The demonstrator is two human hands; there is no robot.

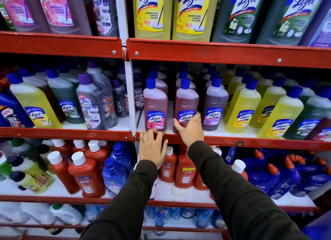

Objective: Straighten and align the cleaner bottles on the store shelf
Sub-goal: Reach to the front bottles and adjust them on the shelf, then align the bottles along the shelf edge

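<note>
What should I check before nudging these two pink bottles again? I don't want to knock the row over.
1. Right hand on the second pink bottle: ok, fingers wrap its lower label.
2. Left hand on the first pink bottle: not ok, its fingertips rest on the red shelf edge at the bottle's foot, with no grip.
3. Both pink bottles upright: ok.
4. Labels facing front: ok for both.
5. Gap between the two pink bottles: not ok, wider than the gap to the purple bottle.
6. Bottles behind lined up: cannot tell, they are hidden.
</note>
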